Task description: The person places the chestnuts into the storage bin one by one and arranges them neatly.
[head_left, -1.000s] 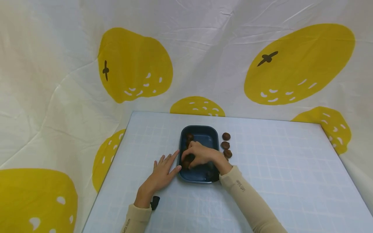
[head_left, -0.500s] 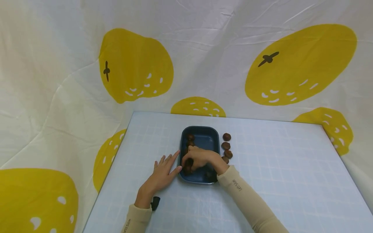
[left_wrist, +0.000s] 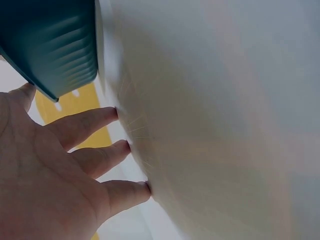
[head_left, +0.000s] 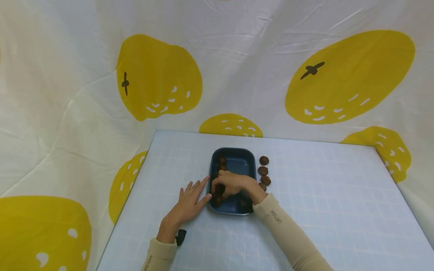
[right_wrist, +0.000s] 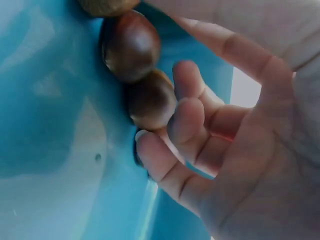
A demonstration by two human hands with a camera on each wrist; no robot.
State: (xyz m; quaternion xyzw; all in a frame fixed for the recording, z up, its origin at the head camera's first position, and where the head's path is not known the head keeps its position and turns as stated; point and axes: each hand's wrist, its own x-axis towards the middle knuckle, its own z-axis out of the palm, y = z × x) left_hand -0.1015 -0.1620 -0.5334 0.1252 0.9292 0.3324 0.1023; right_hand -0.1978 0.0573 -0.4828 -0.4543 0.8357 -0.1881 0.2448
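Note:
In the head view a dark blue tray point(head_left: 241, 165) holds a row of brown chestnuts point(head_left: 222, 161) along its left wall. My right hand point(head_left: 232, 183) reaches into the tray. Its thumb and index finger close round a chestnut point(head_left: 217, 200) near the front left corner, partly hidden by the hand. The right wrist view shows several chestnuts point(right_wrist: 132, 46) touching in line, with the other fingers point(right_wrist: 155, 152) curled beside them. My left hand point(head_left: 188, 202) lies spread on the table, left of the tray. Thumb and index fingertips are right at the tray's side.
Several more chestnuts point(head_left: 263, 170) lie in a column on the table point(head_left: 322, 195), just right of the tray. A dark shape point(head_left: 181, 237) shows at the left wrist. A white curtain with yellow fruit prints point(head_left: 159, 77) hangs behind the table.
My right hand has shifted slightly toward the front of the tray, its fingers drawn closer round the chestnut at the front left. My left hand stays in place.

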